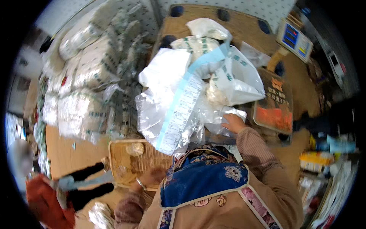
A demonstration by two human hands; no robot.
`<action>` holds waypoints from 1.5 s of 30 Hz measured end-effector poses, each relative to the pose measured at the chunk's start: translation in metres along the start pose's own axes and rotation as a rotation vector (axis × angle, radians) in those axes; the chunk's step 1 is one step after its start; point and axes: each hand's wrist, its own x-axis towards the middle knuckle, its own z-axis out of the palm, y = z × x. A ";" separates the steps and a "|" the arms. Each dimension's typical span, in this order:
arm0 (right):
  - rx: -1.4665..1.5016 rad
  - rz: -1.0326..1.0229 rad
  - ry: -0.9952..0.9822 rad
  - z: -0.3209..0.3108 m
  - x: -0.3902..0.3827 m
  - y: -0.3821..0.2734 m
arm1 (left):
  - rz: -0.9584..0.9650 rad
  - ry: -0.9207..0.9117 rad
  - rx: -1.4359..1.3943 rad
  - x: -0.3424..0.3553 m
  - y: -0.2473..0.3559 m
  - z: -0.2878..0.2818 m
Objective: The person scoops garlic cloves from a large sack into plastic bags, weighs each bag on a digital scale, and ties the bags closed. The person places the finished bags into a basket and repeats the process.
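Note:
My right hand (234, 123) is at the near edge of the table, its fingers bent onto a clear plastic bag (217, 120). Low over a tan woven basket (114, 164) hangs my left hand (153, 175), its fingers smeared and partly hidden against my apron. A small clear packet of pale pieces (135, 149) lies in that basket. Across the bags in front of me runs a strip of printed labels on light blue backing (183, 110). White plastic bags with green print (244, 78), one showing pale contents, are heaped behind it.
Large wrapped bundles of packed bags (85, 68) are stacked at left. On the right are a shallow tray with orange and dark pieces (272, 112) and a digital scale (293, 40). A person in a red top (49, 202) is at lower left.

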 end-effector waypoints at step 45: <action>-0.113 -0.617 0.159 -0.115 0.269 -0.192 | -0.038 1.501 0.066 0.058 -0.126 -0.112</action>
